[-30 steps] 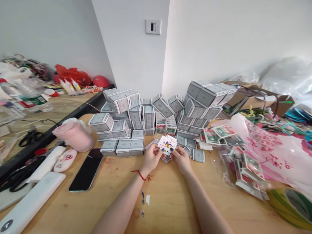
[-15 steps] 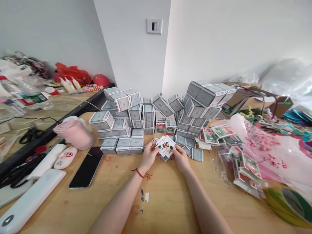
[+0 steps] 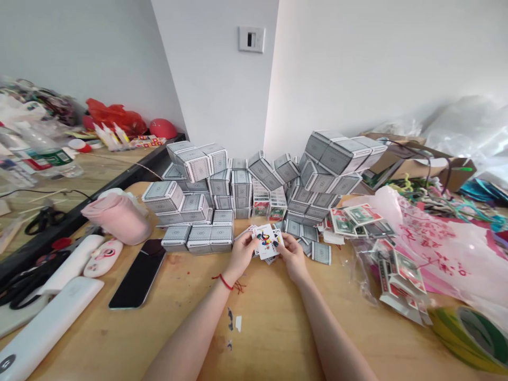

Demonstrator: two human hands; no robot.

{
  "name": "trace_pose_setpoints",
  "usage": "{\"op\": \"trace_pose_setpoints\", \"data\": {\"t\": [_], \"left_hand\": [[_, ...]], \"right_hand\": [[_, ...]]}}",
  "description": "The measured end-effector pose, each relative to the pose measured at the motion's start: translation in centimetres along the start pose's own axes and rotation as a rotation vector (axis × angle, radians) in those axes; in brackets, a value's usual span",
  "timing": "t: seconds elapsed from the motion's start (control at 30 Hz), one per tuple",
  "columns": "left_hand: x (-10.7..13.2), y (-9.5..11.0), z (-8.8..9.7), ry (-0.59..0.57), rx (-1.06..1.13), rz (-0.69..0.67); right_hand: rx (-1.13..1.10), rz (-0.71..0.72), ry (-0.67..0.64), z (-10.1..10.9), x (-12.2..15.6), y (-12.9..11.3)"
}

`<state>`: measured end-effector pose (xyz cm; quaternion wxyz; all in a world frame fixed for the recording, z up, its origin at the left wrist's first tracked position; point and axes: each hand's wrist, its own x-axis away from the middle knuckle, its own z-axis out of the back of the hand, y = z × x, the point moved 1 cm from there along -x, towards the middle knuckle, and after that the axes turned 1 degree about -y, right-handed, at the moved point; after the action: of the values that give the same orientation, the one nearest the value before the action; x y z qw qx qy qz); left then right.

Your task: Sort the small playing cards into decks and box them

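Note:
Several playing cards (image 3: 265, 242) are held face up between my two hands, a picture card uppermost. My left hand (image 3: 242, 251), with a red string at the wrist, pinches their left side. The fingers of my right hand (image 3: 292, 256) close on their right side, where another card's corner shows. Just beyond my hands, paper-banded decks of grey-backed cards (image 3: 200, 236) are stacked in uneven blocks. Loose grey-backed cards (image 3: 320, 252) lie beside my right hand. Two printed card boxes (image 3: 277, 211) stand among the stacks.
A black phone (image 3: 137, 274) and a rolled pink cloth (image 3: 119, 218) lie to the left, near a white mouse-like object (image 3: 103, 257). Opened card boxes (image 3: 405, 275), a pink plastic bag (image 3: 432, 248) and a roll of yellow-green tape (image 3: 470, 333) occupy the right side.
The cards between my hands have shifted: the picture card has turned more upright and slid left, uncovering another card at the right. The view has moved slightly; both hands stay in place.

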<state>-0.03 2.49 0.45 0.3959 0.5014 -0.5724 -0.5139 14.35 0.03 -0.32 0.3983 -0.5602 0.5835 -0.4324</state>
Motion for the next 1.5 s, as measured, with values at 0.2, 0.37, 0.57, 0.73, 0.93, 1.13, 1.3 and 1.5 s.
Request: {"op": "trace_pose_setpoints", "data": {"t": [0.2, 0.37, 0.57, 0.73, 0.93, 1.13, 1.3, 1.5], "left_hand": [[-0.2, -0.7, 0.5, 0.050, -0.126, -0.041], [-0.1, -0.5, 0.4, 0.065, -0.191, -0.068], [-0.1, -0.4, 0.3, 0.098, -0.246, -0.091], [-0.1, -0.5, 0.0, 0.127, -0.256, -0.074], [-0.2, -0.6, 0.1, 0.133, -0.275, -0.091], [-0.1, -0.5, 0.5, 0.075, -0.265, -0.086], [0.0, -0.1, 0.4, 0.120, -0.299, -0.088], [-0.1, -0.2, 0.4, 0.128, -0.259, -0.094]], "right_hand": [[0.171, 0.041, 0.022, -0.1, -0.3, 0.3], [0.181, 0.071, 0.003, -0.1, -0.4, 0.4], [0.132, 0.040, -0.032, 0.0, -0.5, 0.6], [0.158, 0.018, -0.035, 0.0, -0.5, 0.9], [0.266, 0.001, 0.009, 0.0, -0.4, 1.6], [0.198, -0.010, -0.025, -0.1, -0.3, 1.1], [0.196, -0.003, -0.059, -0.1, -0.3, 1.1], [0.230, -0.033, -0.039, 0.3, -0.6, 1.7]]}}
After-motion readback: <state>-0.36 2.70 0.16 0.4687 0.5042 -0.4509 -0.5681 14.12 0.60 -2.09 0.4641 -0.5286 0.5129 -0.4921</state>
